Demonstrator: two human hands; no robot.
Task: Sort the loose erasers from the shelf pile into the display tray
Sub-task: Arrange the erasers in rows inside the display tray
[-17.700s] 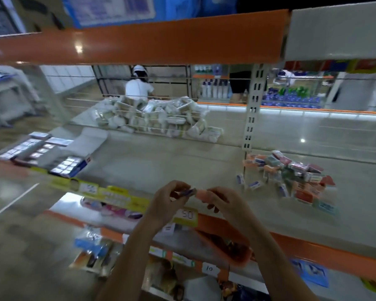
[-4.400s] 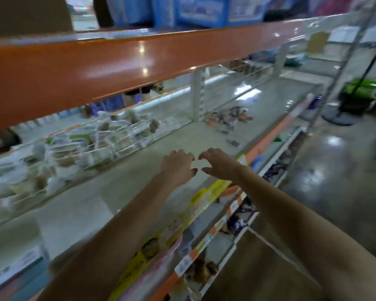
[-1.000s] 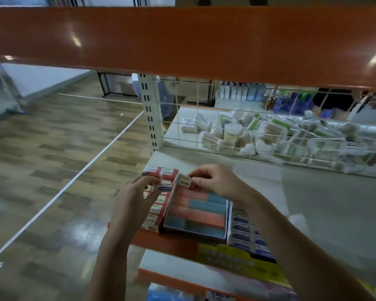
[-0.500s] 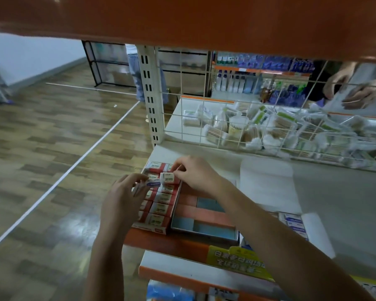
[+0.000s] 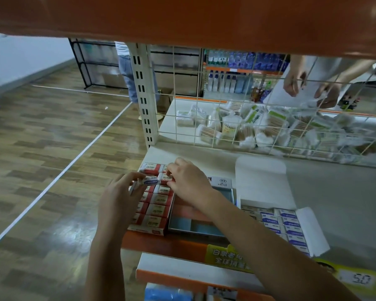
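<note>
the left hand [image 5: 117, 198] pinches a white eraser with a blue-printed sleeve [image 5: 150, 181] at its fingertips, over the far end of the red display tray [image 5: 149, 230] at the shelf's [image 5: 345, 192] left front corner. the right hand [image 5: 188, 181], fingers curled, presses on a red-and-white 2b eraser [image 5: 164, 178] in the tray's rows.

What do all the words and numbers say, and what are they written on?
"2B": red and white erasers in the red tray.
"36": grey box behind the right hand; smaller print unreadable.
"50": price tag on the shelf edge.
Yellow strip: Chinese characters, too blurred.
Blue and white erasers and the eraser in the left hand: print too small.
</note>
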